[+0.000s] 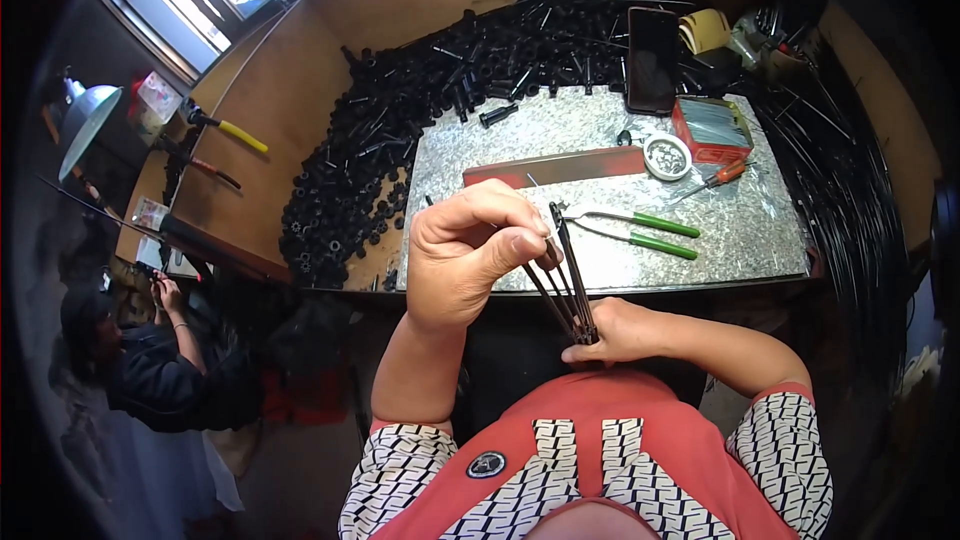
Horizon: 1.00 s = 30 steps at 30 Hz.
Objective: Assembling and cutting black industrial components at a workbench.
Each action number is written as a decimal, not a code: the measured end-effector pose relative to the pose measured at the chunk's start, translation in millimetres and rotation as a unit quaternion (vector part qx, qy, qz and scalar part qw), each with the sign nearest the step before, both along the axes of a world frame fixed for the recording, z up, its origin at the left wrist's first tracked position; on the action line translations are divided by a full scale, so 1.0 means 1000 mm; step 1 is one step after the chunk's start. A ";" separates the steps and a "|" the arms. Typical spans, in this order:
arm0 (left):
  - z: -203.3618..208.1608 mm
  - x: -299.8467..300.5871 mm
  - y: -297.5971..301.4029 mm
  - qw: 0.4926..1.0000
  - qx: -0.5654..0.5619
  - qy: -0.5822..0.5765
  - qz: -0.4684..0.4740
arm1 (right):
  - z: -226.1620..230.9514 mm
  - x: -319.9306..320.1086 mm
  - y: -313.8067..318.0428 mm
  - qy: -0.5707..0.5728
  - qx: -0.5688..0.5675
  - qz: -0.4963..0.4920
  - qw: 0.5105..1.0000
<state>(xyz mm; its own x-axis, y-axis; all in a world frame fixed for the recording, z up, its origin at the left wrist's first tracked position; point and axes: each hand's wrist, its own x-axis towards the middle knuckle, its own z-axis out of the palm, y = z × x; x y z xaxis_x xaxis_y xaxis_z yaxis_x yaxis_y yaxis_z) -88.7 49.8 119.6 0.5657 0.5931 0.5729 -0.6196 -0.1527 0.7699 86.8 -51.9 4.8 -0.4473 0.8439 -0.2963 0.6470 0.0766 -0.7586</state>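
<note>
Both hands closed on slim dark rods

From my remote seat, I see a bundle of dark rods (576,290) held up in front of the wearer, its far end overlapping the speckled bench (745,230) in my view. The right hand (615,330) has its fingers wrapped around the near end, where the rods gather. The left hand (455,255) pinches with thumb and forefinger on a dark part nearer the far end; those fingers partly hide it, so I can't tell whether that is one rod or several. Green-handled pliers (665,224) lie on the bench just beside the far end, with a long metal bar (580,168) beyond them

I'd expect the bundle to be light, stiff along its length and springy sideways, perhaps a little slippery where smooth. The thin rods could bend or splay if squeezed midway, so I'd keep the firm hold at the gathered near end and give the loose far parts only a light fingertip pinch
</note>
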 end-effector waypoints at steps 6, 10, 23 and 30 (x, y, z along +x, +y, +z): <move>0.006 -0.004 0.011 0.996 0.051 0.073 0.016 | 0.087 0.016 0.012 0.111 0.019 0.004 0.994; 0.015 -0.001 0.007 0.995 0.018 0.102 0.014 | 0.121 0.017 0.029 0.327 0.144 -0.062 0.932; 0.008 0.006 -0.020 0.965 0.008 0.138 0.225 | 0.124 0.002 0.041 0.273 0.255 -0.128 0.919; 0.009 0.007 -0.022 0.954 0.039 0.155 0.254 | 0.121 0.002 0.043 0.216 0.294 -0.136 0.921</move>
<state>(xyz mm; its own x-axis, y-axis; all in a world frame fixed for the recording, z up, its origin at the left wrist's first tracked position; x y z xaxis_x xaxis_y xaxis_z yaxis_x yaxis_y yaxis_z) -81.4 27.6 128.8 0.3664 0.7979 0.4786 -0.1943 -0.4374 0.8780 88.8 -8.4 125.8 -0.1649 0.8996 0.4044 0.3501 0.4366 -0.8287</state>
